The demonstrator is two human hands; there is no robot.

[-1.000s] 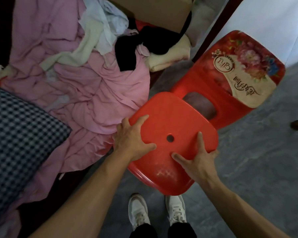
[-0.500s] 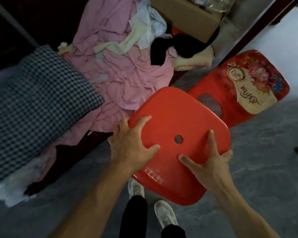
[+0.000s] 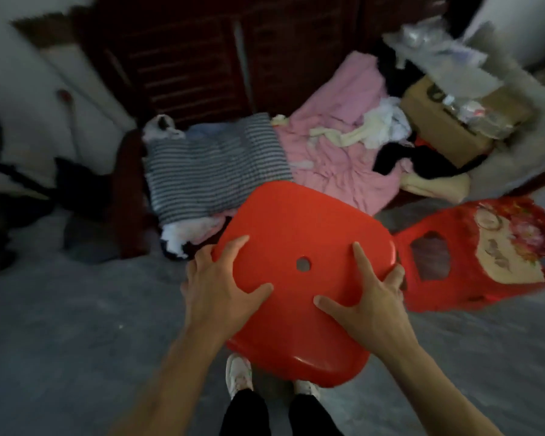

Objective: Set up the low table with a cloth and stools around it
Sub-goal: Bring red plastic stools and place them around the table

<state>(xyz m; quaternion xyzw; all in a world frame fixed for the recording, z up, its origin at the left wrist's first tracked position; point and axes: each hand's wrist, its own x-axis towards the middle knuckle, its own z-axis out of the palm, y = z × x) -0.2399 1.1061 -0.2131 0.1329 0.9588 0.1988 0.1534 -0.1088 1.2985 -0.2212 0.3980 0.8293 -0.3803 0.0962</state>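
Red stool (image 3: 299, 234) held up over grey floor (image 3: 60, 325), seat facing camera, 1 round hole at centre. Left hand (image 3: 224, 287) grips seat's left edge, right hand (image 3: 368, 297) its right edge — fingers spread on top. Second red stool (image 3: 472, 256) just beside, right. Pink cloth (image 3: 337, 158) heaped behind.

Floor (image 3: 60, 325) left open; floral table (image 3: 485, 256) right.

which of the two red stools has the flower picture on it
The red stool on the floor at right, untouched, has flowers and a cream label. The plain red stool, held by the left hand and right hand, has only a centre hole.
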